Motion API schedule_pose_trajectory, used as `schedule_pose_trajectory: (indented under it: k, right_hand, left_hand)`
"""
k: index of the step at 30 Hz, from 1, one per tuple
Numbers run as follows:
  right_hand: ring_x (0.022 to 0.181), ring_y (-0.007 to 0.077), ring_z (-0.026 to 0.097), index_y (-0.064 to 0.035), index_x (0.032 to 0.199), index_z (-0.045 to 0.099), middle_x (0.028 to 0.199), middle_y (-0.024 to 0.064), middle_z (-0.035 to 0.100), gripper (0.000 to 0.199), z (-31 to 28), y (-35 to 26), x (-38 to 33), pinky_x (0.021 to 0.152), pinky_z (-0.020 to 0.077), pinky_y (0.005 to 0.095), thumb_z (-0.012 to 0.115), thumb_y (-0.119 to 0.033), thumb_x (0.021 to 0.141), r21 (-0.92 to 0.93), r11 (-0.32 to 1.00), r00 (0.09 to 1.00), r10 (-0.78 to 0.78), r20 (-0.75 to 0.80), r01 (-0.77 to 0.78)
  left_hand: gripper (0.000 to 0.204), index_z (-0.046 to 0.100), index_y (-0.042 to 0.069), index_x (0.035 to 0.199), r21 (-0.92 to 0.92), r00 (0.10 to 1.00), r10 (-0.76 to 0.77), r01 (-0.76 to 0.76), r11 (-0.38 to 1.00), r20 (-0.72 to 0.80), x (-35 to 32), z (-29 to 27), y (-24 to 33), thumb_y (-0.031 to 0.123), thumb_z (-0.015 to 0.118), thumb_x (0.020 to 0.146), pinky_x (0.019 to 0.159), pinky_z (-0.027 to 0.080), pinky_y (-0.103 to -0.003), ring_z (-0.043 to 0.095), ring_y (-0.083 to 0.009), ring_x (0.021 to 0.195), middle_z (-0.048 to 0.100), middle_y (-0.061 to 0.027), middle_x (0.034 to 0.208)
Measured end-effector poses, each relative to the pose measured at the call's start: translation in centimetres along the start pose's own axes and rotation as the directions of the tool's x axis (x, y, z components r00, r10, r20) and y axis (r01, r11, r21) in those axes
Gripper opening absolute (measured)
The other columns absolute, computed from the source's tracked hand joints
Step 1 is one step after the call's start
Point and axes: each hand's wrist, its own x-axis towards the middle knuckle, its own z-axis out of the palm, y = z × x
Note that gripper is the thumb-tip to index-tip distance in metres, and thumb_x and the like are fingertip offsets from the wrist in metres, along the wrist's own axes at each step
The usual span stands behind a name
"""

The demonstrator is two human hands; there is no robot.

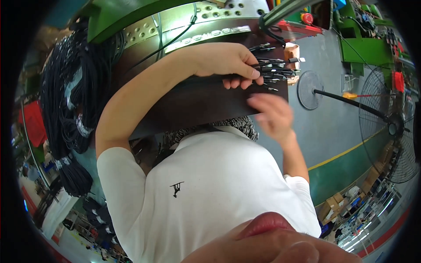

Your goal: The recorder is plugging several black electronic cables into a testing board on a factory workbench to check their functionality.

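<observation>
My left fingers (232, 83) are curled closed on black cables (276, 70), thumb bent over; how many they grip, I can't tell. The cable ends fan out at my left hand's three o'clock. At its five o'clock, just off the table edge, my right hand (276, 117) is blurred, fingers half bent and loosely parted, seemingly empty. Beneath the left hand is the dark brown table (188, 103). Farther out, a perforated metal strip (210, 36) sits at eleven, a red button (307, 18) at two, a fan (393, 128) at four, hanging black cable hanks (55, 94) at nine.
</observation>
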Motion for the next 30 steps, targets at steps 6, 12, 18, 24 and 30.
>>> schedule_pose_trajectory:
  k: [6,12,18,24,30]
  right_hand:
    - [0.083,0.017,0.064,0.0017,0.1,0.068,0.103,0.0095,0.07,0.042,1.2,0.4,2.8,0.076,0.0518,0.0314,0.056,-0.038,0.098,0.771,0.573,0.758,0.623,-0.192,-0.277]
    - [0.088,0.0131,0.063,0.0013,0.113,0.065,0.11,0.0129,0.069,0.037,3.2,-1.0,10.4,0.065,0.0485,0.0208,0.054,-0.032,0.1,0.923,-0.048,0.773,0.53,0.347,-0.381]
    - [0.101,0.0159,0.064,0.0009,0.124,0.059,0.12,0.0143,0.065,0.041,7.2,-2.8,12.3,0.075,0.051,0.0243,0.051,-0.032,0.101,0.788,0.082,0.711,0.496,0.498,-0.61]
    - [0.083,0.0085,0.062,0.0,0.106,0.068,0.093,0.0039,0.069,0.028,8.2,-2.5,13.2,0.077,0.0509,0.0255,0.063,-0.025,0.096,0.776,0.117,0.698,0.536,0.475,-0.619]
    - [0.061,0.011,0.061,0.0021,0.097,0.066,0.104,0.0147,0.07,0.026,9.7,-4.4,13.7,0.045,0.0496,0.0217,0.053,-0.02,0.1,0.728,0.153,0.671,0.547,0.501,-0.668]
  left_hand:
    - [0.027,0.066,0.0,0.106,-0.171,0.926,0.164,-0.232,0.958,-0.339,-2.5,6.8,-2.2,0.024,0.052,0.101,0.05,0.034,-0.018,0.044,-0.0021,0.056,0.057,0.0025,0.069]
    - [0.024,0.065,0.003,0.107,-0.208,0.701,0.184,-0.435,0.876,-0.689,-3.9,8.8,-6.7,0.022,0.052,0.102,0.051,0.033,-0.02,0.041,-0.0022,0.058,0.054,0.0039,0.069]
    - [0.024,0.063,0.005,0.108,-0.23,0.579,0.143,-0.522,0.821,-0.802,-7.0,7.4,-9.9,0.024,0.05,0.102,0.052,0.031,-0.019,0.04,-0.0018,0.059,0.053,0.0038,0.07]
    - [0.023,0.064,0.002,0.108,-0.177,0.481,0.182,-0.608,0.774,-0.858,-7.7,7.6,-10.6,0.022,0.053,0.101,0.062,0.039,-0.021,0.048,-0.0048,0.068,0.054,0.0024,0.072]
    - [0.021,0.063,0.002,0.104,-0.205,0.468,0.168,-0.645,0.736,-0.868,-6.9,7.7,-11.4,0.021,0.053,0.101,0.062,0.038,-0.022,0.048,-0.0055,0.068,0.054,0.0016,0.072]
